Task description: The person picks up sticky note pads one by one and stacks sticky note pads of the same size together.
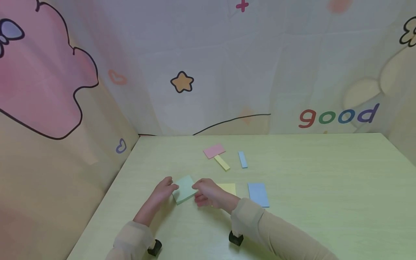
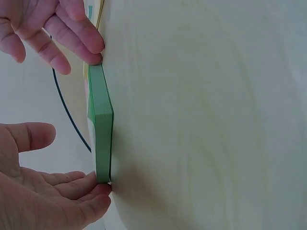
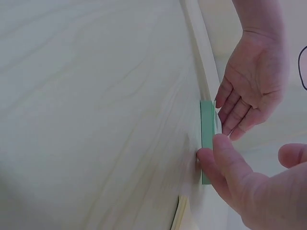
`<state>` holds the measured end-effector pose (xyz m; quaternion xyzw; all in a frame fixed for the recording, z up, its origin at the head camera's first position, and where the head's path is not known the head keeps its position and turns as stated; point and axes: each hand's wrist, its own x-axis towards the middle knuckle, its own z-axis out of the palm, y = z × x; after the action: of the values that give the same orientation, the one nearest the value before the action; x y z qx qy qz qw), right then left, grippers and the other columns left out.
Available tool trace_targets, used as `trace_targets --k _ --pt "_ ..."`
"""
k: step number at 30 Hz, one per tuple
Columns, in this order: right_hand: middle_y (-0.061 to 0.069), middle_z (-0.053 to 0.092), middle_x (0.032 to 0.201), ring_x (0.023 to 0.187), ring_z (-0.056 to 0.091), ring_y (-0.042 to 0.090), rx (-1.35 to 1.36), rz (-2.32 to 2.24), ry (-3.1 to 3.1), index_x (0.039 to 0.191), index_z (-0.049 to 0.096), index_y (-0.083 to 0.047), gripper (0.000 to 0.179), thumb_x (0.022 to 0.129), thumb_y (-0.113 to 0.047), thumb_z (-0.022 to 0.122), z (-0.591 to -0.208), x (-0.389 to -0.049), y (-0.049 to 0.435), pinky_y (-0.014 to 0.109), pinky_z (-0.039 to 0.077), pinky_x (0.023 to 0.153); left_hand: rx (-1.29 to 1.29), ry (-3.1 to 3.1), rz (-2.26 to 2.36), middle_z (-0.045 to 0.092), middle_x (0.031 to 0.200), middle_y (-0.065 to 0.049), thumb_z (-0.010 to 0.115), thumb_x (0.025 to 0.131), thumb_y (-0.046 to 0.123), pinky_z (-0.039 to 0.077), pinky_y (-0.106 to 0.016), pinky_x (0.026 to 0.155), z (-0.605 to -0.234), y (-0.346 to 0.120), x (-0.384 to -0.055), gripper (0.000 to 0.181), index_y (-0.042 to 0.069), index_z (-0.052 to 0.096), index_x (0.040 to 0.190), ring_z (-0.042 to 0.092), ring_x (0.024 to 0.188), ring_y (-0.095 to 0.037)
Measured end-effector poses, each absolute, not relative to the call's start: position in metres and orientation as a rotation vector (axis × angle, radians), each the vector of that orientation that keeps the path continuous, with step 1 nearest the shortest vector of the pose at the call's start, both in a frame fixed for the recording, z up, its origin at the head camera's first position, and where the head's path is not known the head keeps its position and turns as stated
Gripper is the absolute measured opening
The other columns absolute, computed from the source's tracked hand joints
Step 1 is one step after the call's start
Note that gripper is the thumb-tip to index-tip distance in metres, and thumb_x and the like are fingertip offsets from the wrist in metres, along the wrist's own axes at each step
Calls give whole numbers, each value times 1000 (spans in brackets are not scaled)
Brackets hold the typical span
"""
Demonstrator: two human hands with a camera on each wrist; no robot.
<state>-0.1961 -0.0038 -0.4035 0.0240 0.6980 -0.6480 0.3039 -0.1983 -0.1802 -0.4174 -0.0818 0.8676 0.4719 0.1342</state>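
Note:
A light green sticky note pad [image 1: 185, 188] lies on the table between both hands, turned at an angle. My left hand [image 1: 161, 192] touches its left side with the fingertips, and the thumb stands clear of the pad in the left wrist view. At the opposite side my right hand [image 1: 209, 192] rests its fingertips on the pad's edge, the fingers loosely extended. The left wrist view shows the green pad [image 2: 103, 139] as a thick block edge-on, with fingers at either end. Partly behind the right hand is a yellow sticky note pad [image 1: 230, 187].
Right of the hands lies a blue pad [image 1: 258, 195]. Farther back are a pink pad [image 1: 214, 151], a narrow yellow strip pad [image 1: 222, 163] and a narrow blue strip pad [image 1: 242, 159]. A printed cloth backdrop [image 1: 221, 79] borders the table's [image 1: 325, 187] rear and sides.

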Motion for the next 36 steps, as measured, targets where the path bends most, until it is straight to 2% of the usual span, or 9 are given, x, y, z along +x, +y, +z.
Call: trace_targets --k 13,24,31,36 --pt "26 50 108 90 55 29 44 -1766 1817 110 43 2 30 87 -17 47 -406 -195 -4 39 50 76 -246 2544 1353 35 133 -27 43 88 16 27 -50 102 -417 -180 -194 54 -10 26 133 32 124 -39" --pt "29 47 114 100 53 36 43 -1785 1797 115 40 3 34 89 -18 45 -406 -193 -3 43 48 81 -219 2575 1336 38 131 -29 43 88 15 30 -48 100 -419 -180 -191 52 -12 29 130 35 122 -39" --pt "28 47 113 97 53 33 57 -1791 1817 110 42 3 29 88 -16 46 -405 -192 -3 42 48 80 -202 2596 1304 40 129 -28 44 88 15 32 -48 99 -414 -179 -184 51 -11 32 129 37 120 -39" --pt "30 45 118 100 53 32 36 -1785 1836 110 42 3 29 88 -16 46 -406 -193 -2 41 49 78 -208 2592 1290 42 129 -26 45 87 20 32 -49 98 -415 -179 -182 53 -10 33 130 38 120 -38"
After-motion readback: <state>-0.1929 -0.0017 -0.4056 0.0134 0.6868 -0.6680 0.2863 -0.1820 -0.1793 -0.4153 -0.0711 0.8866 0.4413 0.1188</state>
